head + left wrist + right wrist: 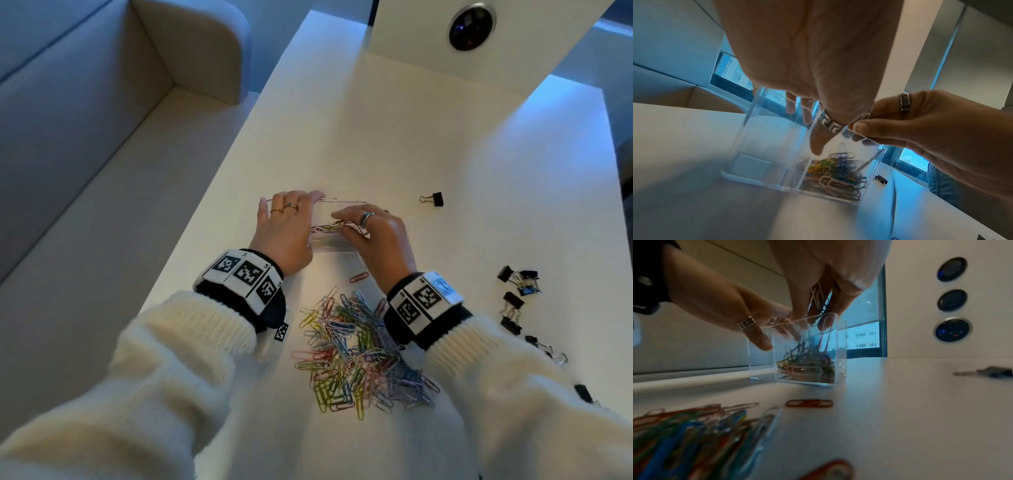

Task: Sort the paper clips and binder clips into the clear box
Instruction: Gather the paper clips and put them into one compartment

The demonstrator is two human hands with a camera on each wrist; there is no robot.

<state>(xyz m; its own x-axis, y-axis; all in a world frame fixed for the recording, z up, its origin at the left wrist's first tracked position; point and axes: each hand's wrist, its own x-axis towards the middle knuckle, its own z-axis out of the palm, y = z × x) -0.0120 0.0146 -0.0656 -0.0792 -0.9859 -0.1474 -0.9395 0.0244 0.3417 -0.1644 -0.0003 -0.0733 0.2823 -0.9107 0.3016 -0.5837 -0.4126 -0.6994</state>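
Nearest the head camera, below the cream knitted sleeves, a loose heap of coloured wire paper clips [356,349] lies on the white desk [445,144]. Beyond it stands the clear two-compartment acrylic box [777,146]; one compartment already holds a tangle of clips, the other looks empty. The left hand [284,229] steadies the box, its thumb laid on the near wall and its fingers hooked over the far rim. The right hand [824,280] pinches a few clips above the filled compartment, fingertips pressed together on them. Small black binder clips [519,279] lie scattered to the right, and a lone black binder clip [433,198] sits further out.

The paper clips are probably light, springy and slick, and they hook into each other, so a pinch by the fingertips likely lifts a bunch. The binder clips seem stiffer and best taken by the black body. The box looks light and easily nudged, so bracing it makes sense.
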